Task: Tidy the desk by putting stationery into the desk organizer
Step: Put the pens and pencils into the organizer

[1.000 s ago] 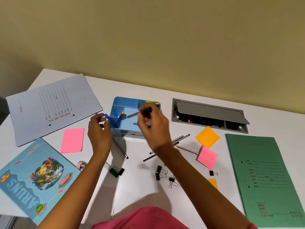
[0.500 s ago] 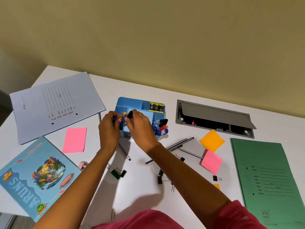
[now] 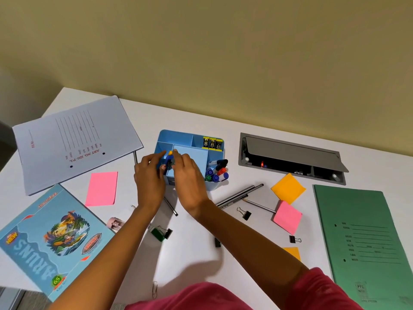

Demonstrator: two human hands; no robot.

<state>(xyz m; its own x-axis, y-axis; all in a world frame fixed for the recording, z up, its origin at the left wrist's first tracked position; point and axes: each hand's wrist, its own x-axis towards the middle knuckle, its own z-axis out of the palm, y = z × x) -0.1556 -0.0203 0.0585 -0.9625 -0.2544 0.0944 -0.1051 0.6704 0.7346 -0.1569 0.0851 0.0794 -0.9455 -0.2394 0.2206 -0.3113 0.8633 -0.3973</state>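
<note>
The blue desk organizer (image 3: pixel 178 139) stands mid-desk. Its right compartment holds several markers (image 3: pixel 218 171), and yellow-black staple boxes (image 3: pixel 211 143) sit in the back one. A blue pen with an orange end (image 3: pixel 169 157) stands in the front left compartment next to a dark pen. My left hand (image 3: pixel 148 177) pinches the blue pen between fingers and thumb. My right hand (image 3: pixel 187 173) hovers just right of the pens with fingers stretched out and holds nothing. Loose pencils (image 3: pixel 240 194) lie right of my right wrist, and another pencil (image 3: pixel 170 206) lies under my left wrist.
Sticky pads lie around: pink (image 3: pixel 101 189), orange (image 3: pixel 288 187), pink (image 3: pixel 287 217), orange (image 3: pixel 291 252). Binder clips (image 3: pixel 244 213), a green clip (image 3: pixel 161 232) and a paper clip (image 3: pixel 154 289) are scattered. A white file (image 3: pixel 73 139), blue book (image 3: pixel 51 240), green folder (image 3: pixel 366 242) and grey cable hatch (image 3: pixel 290 159) surround them.
My right hand brought a dark pen into the front left compartment and let it go, its fingers now stretched out. My left hand stayed at the blue pen.
</note>
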